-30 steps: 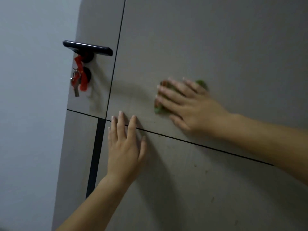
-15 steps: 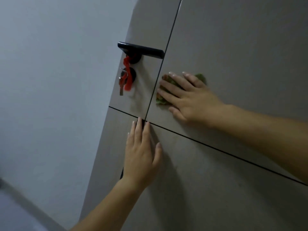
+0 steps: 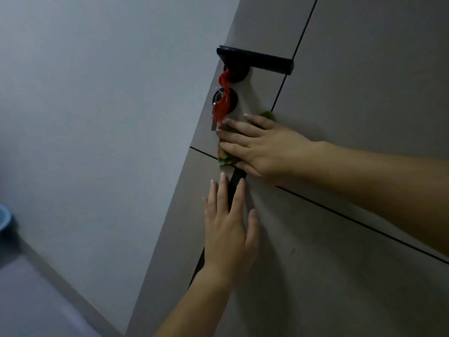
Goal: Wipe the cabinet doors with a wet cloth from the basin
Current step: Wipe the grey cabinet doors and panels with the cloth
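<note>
A grey cabinet door (image 3: 352,98) with thin dark seams fills the right side of the head view. My right hand (image 3: 257,144) lies flat with straight fingers on a green cloth (image 3: 224,159), pressing it against the door just below the lock, over the horizontal seam. Only the cloth's edges show around the fingers. My left hand (image 3: 229,222) rests flat on the lower panel, fingers straight and pointing up across a dark vertical strip.
A black lever handle (image 3: 255,60) sticks out above my right hand. Keys with a red tag (image 3: 220,105) hang from the lock beneath it. A pale wall is on the left, and a blue basin's rim (image 3: 4,221) shows at the left edge above the floor.
My right hand has slid the cloth left and down, from the right panel to under the lock. The left hand has stayed on the lower panel. The view has swung left.
</note>
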